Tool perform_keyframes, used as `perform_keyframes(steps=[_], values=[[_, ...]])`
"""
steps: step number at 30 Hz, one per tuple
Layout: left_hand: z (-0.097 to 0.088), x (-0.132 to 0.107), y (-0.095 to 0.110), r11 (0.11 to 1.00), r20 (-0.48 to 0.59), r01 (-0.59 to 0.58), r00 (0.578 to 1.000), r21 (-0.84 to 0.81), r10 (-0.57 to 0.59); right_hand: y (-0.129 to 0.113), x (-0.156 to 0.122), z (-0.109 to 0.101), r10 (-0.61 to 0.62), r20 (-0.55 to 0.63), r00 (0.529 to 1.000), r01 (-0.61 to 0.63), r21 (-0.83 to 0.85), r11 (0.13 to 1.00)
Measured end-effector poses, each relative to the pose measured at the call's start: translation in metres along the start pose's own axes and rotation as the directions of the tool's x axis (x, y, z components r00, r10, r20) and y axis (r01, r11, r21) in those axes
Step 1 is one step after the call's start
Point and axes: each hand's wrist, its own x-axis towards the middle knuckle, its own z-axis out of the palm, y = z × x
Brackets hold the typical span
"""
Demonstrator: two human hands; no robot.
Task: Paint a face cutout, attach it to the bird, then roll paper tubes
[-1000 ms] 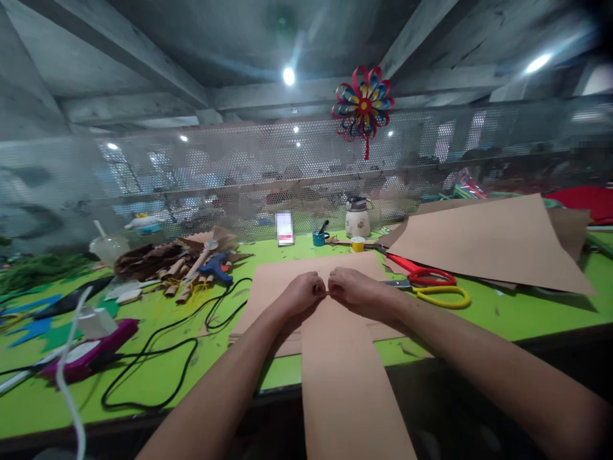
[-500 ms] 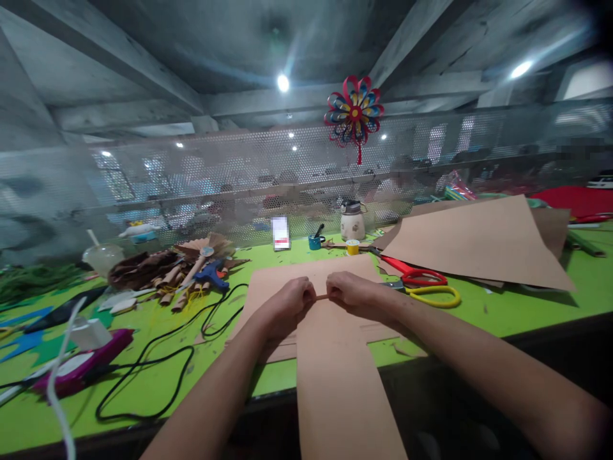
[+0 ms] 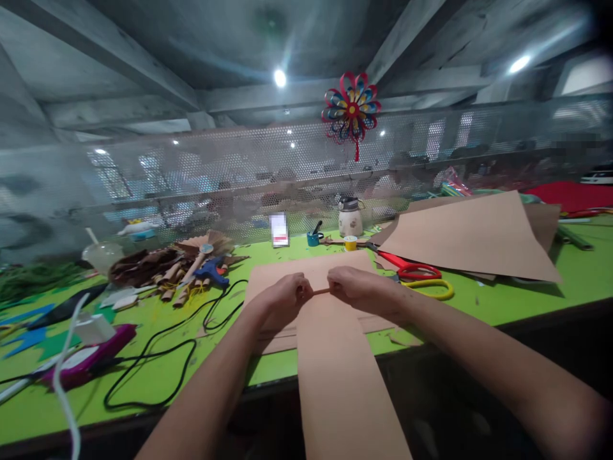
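Both forearms reach in from the near edge and converge at mid-counter, wrists low, knuckles facing each other. Left hand (image 3: pixel 282 297): fingers curled under, thumb on top, grip pinched on the far end of the paper strip (image 3: pixel 342 370). Right hand (image 3: pixel 357 289): same posture, mirrored, grip also pinched on that far end. A short stretch of the strip's narrow folded edge shows between the two hands, which are near each other but not touching. The strip is matte tan kraft paper, long and rectangular, flat and smooth. It runs from the grips toward the viewer and hangs over the near edge of the counter (image 3: pixel 479 306), a bright green surface with scuffs and scraps. Under the hands lies a wider tan sheet (image 3: pixel 311 268) of the same paper, flat on the counter. Just right of the right hand: red-handled scissors (image 3: pixel 412 268) and yellow-handled scissors (image 3: pixel 433 294), overlapping. Further right: a large tan sheet (image 3: pixel 469 239), one corner lifted. Left: a looping black cable (image 3: pixel 158 358) and a blue glue gun (image 3: pixel 211 271).
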Motion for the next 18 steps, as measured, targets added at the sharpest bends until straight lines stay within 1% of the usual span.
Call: perform_keyframes(steps=[3,7,10,13,15,18], values=[[0.004,-0.001,-0.004,1.0,-0.019,-0.001,1.0,0.012,0.002,-0.008,-0.003,-0.005,0.015,0.007,1.0,-0.015,-0.006,1.0],[0.006,-0.004,0.002,0.996,-0.08,-0.011,0.997,0.089,0.018,0.001,-0.003,-0.004,-0.022,0.032,0.999,0.024,-0.061,0.998],[0.0,-0.008,0.013,0.991,-0.073,0.011,0.997,0.136,-0.001,0.006,-0.003,-0.002,-0.055,0.043,0.998,0.06,-0.111,0.992],[-0.008,-0.015,0.029,0.988,-0.057,0.035,0.998,0.148,-0.026,0.004,-0.005,-0.002,-0.05,0.035,0.998,0.054,-0.119,0.991],[-0.01,-0.022,0.039,0.99,-0.078,0.044,0.996,0.136,-0.034,0.002,-0.005,-0.004,-0.052,0.028,0.998,0.055,-0.12,0.991],[-0.008,-0.029,0.048,0.996,-0.13,0.037,0.991,0.081,-0.026,-0.001,-0.004,-0.006,-0.057,0.046,0.997,0.062,-0.134,0.989]])
